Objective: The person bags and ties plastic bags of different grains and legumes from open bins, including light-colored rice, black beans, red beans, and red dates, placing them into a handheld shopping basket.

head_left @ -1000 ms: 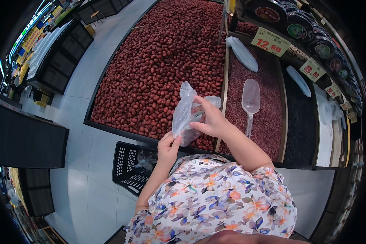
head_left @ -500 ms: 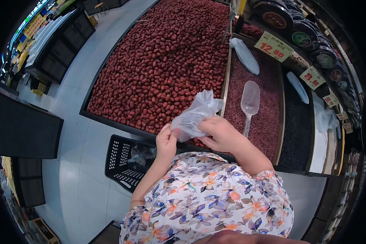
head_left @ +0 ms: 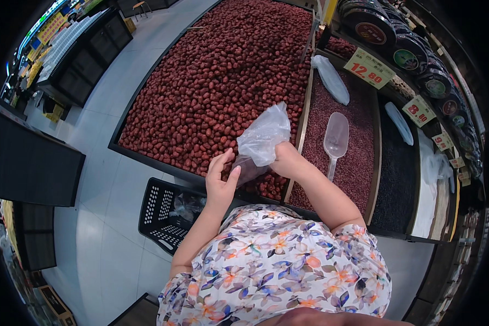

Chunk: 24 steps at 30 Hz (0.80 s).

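Note:
A clear plastic bag (head_left: 263, 133) hangs over the near edge of the bin of red dates (head_left: 217, 92). My right hand (head_left: 288, 160) is closed on the bag's right side. My left hand (head_left: 221, 178) is beside the bag's lower left, with its fingers apart and the thumb pointing up; it looks free of the bag. The bag looks spread wider at the top, and its lower part hangs between my hands. I cannot make out anything inside it.
A clear scoop (head_left: 336, 136) lies on the reddish-purple grain (head_left: 358, 163) to the right. Beyond it is a bin of black grain (head_left: 394, 190). A black basket (head_left: 163, 217) with a clear bag inside stands at the left. Price cards (head_left: 368, 68) and round packages line the far right.
The crumpled bag has been opened out and raised. My left hand has let go and spread its fingers, while my right hand still grips the bag.

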Each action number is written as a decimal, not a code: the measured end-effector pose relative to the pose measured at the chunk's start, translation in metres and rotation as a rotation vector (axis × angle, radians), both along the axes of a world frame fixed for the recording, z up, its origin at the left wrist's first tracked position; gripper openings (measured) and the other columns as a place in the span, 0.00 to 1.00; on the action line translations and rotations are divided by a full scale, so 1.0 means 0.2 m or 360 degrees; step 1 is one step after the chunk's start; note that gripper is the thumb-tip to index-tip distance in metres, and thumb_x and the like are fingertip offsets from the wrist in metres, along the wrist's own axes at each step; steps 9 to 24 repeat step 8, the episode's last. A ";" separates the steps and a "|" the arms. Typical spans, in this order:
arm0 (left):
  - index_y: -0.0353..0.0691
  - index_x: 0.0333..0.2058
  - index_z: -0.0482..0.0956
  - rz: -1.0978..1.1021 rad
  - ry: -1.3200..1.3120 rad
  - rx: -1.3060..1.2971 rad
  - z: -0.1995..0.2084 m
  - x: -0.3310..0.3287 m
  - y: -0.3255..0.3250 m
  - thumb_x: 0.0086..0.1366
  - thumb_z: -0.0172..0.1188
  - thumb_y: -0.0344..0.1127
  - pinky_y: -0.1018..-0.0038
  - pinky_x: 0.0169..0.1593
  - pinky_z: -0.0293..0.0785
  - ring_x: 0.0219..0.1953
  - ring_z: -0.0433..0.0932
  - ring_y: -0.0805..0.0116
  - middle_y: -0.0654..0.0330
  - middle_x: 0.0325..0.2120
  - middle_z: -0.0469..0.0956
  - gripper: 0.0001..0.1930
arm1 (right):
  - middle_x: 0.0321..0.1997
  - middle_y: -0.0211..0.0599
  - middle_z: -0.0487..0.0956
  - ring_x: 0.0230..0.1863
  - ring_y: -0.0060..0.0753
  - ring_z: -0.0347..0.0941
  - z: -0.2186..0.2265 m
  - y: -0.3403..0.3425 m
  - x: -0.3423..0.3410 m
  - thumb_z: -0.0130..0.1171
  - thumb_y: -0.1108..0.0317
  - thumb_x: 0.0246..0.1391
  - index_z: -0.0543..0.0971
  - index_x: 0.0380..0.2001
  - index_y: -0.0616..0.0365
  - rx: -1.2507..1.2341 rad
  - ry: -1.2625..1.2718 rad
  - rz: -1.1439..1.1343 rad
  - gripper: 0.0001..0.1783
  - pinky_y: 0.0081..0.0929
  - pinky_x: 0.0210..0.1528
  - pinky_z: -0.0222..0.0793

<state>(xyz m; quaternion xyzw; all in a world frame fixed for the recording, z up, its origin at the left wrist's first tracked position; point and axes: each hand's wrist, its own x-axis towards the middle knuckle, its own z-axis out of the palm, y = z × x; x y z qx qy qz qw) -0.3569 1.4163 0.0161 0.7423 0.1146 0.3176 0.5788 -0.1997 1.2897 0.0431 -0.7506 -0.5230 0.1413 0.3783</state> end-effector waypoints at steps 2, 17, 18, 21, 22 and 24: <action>0.34 0.49 0.69 0.0114 0.0028 0.0086 -0.01 -0.01 0.03 0.54 0.58 0.27 0.72 0.52 0.64 0.47 0.70 0.63 0.53 0.43 0.70 0.22 | 0.42 0.41 0.77 0.46 0.39 0.72 0.12 0.03 0.04 0.51 0.76 0.46 0.76 0.42 0.57 0.0203 0.0429 -0.0066 0.16 0.31 0.48 0.65; 0.36 0.51 0.68 -0.0020 0.0294 -0.0157 -0.01 0.00 0.06 0.52 0.63 0.34 0.70 0.54 0.62 0.53 0.67 0.59 0.50 0.50 0.67 0.26 | 0.30 0.35 0.77 0.33 0.29 0.74 0.17 0.14 0.28 0.49 0.62 0.57 0.76 0.35 0.61 0.0515 0.1079 -0.0047 0.13 0.29 0.38 0.70; 0.36 0.51 0.68 -0.0020 0.0294 -0.0157 -0.01 0.00 0.06 0.52 0.63 0.34 0.70 0.54 0.62 0.53 0.67 0.59 0.50 0.50 0.67 0.26 | 0.30 0.35 0.77 0.33 0.29 0.74 0.17 0.14 0.28 0.49 0.62 0.57 0.76 0.35 0.61 0.0515 0.1079 -0.0047 0.13 0.29 0.38 0.70; 0.36 0.51 0.68 -0.0020 0.0294 -0.0157 -0.01 0.00 0.06 0.52 0.63 0.34 0.70 0.54 0.62 0.53 0.67 0.59 0.50 0.50 0.67 0.26 | 0.30 0.35 0.77 0.33 0.29 0.74 0.17 0.14 0.28 0.49 0.62 0.57 0.76 0.35 0.61 0.0515 0.1079 -0.0047 0.13 0.29 0.38 0.70; 0.36 0.51 0.68 -0.0020 0.0294 -0.0157 -0.01 0.00 0.06 0.52 0.63 0.34 0.70 0.54 0.62 0.53 0.67 0.59 0.50 0.50 0.67 0.26 | 0.30 0.35 0.77 0.33 0.29 0.74 0.17 0.14 0.28 0.49 0.62 0.57 0.76 0.35 0.61 0.0515 0.1079 -0.0047 0.13 0.29 0.38 0.70; 0.36 0.51 0.68 -0.0020 0.0294 -0.0157 -0.01 0.00 0.06 0.52 0.63 0.34 0.70 0.54 0.62 0.53 0.67 0.59 0.50 0.50 0.67 0.26 | 0.30 0.35 0.77 0.33 0.29 0.74 0.17 0.14 0.28 0.49 0.62 0.57 0.76 0.35 0.61 0.0515 0.1079 -0.0047 0.13 0.29 0.38 0.70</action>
